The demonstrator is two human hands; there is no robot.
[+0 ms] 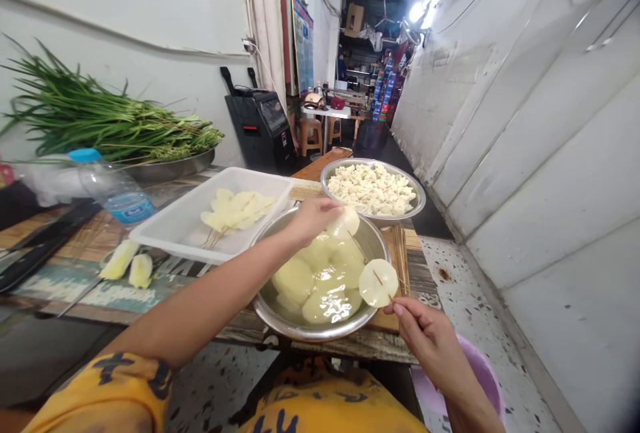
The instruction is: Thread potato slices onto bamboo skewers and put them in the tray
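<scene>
My right hand (425, 330) pinches the lower end of a thin wooden skewer (358, 246) that pierces a round, pale potato slice (379, 283). Above the basin, my left hand (320, 216) grips another potato slice (347, 223) near the skewer's far end; whether the tip has entered it I cannot tell. Beneath both hands stands a steel basin (320, 334) of water with several potato slices (295, 280) in it. Skewered slices (237, 206) lie in a white plastic tray (175, 245) to the left. A bundle of bare skewers (401, 253) rests right of the basin.
A steel bowl of cauliflower florets (373, 188) stands behind the basin. Leafy greens (110, 113) fill a pan at left, beside a water bottle (117, 193). Two pale vegetable pieces (141, 270) and a knife (80, 296) lie near the front edge. A purple bucket (480, 370) stands below right.
</scene>
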